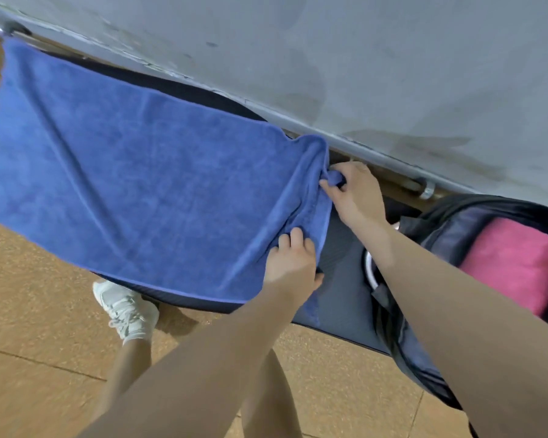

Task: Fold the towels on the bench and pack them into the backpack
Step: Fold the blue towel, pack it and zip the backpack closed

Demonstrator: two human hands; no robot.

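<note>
Two bare forearms reached in from the 6 o'clock edge, closest to the lens. At the left hand (290, 263) the grip was curled over the near right corner of the blue towel (133, 191), fingers bunching the cloth. At the right hand (353, 192) the grip pinched the far right corner of the same towel between thumb and fingers, a small tuft of cloth showing inside it. Both hands sat near each other at the towel's 3 o'clock edge.

That towel lay spread across the dark padded worktop (339, 279), filling the picture from 9 o'clock to the centre, its near hem hanging slightly over the front edge. Its surface was plain; no label or writing could be read on it.

At 3 o'clock, just beside the right forearm, the backpack (450, 226) lay open on the worktop, dark in colour, with a folded pink towel (513, 267) inside its main compartment. No brand mark was legible on the bag.

A grey stained wall (361, 58) ran behind from 11 to 3 o'clock, a metal bar (402, 181) along its foot. Below, at 7 o'clock, a white laced shoe (125, 308) stood on the tan tiled floor (38, 311).
</note>
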